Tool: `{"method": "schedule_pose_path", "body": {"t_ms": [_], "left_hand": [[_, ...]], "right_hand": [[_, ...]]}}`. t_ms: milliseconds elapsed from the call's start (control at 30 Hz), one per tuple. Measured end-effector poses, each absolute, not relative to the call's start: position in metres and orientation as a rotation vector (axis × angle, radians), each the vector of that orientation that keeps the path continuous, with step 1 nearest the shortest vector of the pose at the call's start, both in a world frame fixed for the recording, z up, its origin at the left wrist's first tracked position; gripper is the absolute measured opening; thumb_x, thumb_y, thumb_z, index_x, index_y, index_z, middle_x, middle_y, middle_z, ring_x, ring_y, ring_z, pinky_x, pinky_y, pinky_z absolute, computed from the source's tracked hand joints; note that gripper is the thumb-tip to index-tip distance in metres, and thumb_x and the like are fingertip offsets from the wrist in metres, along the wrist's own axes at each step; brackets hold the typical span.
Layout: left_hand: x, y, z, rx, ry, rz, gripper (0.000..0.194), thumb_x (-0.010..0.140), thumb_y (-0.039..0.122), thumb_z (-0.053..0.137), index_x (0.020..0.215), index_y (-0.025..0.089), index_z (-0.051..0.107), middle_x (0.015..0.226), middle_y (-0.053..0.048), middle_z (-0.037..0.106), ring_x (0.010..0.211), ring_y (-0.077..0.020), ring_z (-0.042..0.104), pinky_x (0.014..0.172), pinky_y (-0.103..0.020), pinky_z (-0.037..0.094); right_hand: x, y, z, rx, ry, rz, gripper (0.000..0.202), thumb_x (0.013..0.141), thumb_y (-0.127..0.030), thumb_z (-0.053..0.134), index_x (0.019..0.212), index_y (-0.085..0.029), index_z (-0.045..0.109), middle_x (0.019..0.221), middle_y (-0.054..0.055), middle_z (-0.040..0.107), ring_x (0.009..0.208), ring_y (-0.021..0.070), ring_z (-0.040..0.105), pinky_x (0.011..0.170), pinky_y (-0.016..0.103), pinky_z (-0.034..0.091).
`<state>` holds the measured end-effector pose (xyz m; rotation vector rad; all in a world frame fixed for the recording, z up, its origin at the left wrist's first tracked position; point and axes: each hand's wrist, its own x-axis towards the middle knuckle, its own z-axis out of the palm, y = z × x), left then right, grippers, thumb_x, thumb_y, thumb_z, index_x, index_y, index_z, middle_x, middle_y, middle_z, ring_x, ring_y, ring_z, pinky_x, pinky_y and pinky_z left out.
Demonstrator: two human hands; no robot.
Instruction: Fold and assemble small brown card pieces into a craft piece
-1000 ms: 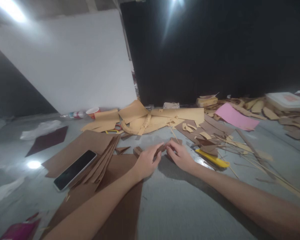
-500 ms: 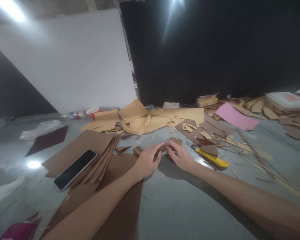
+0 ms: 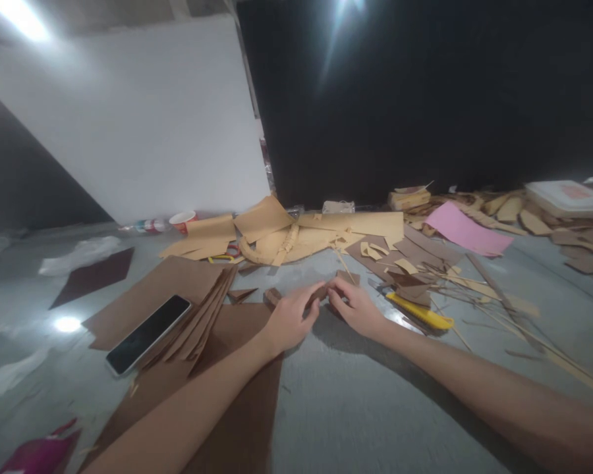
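Near the middle of the grey table, my left hand [image 3: 290, 317] and my right hand [image 3: 354, 306] pinch a small brown strip [image 3: 319, 291] between them. Its ridged end [image 3: 273, 297] seems to stick out on the far side of my left hand. The fingertips of both hands almost meet, and they partly cover the piece. Just beyond my right hand lies a small brown scrap [image 3: 348, 278]. A yellow cutter [image 3: 420, 311] rests to the right of my right hand.
A phone [image 3: 148, 334] lies on stacked brown sheets [image 3: 163, 286] at the left. Tan sheets [image 3: 350, 227], a red-and-white cup [image 3: 182, 221] and scissors [image 3: 222, 259] lie at the back. Thin strips and scraps, a pink sheet [image 3: 467, 229] and a white box [image 3: 568, 197] spread rightward.
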<state>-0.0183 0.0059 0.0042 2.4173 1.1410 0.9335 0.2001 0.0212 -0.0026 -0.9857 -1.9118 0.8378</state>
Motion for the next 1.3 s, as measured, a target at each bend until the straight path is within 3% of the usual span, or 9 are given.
{"method": "schedule_pose_path", "body": {"t_ms": [1300], "left_hand": [[-0.0169, 0.0053, 0.0059, 2.429, 1.125, 0.895, 0.041, 0.111, 0.029, 0.045, 0.149, 0.023, 0.058, 0.140, -0.010, 0.074, 0.125, -0.0250, 0.073, 0.110, -0.041, 0.059]], "right_hand": [[0.1988, 0.0210, 0.0035, -1.005, -1.961, 0.803, 0.025, 0.107, -0.036, 0.045, 0.085, -0.026, 0.053, 0.071, -0.003, 0.058, 0.065, 0.0171, 0.055, 0.064, 0.029, 0.039]]}}
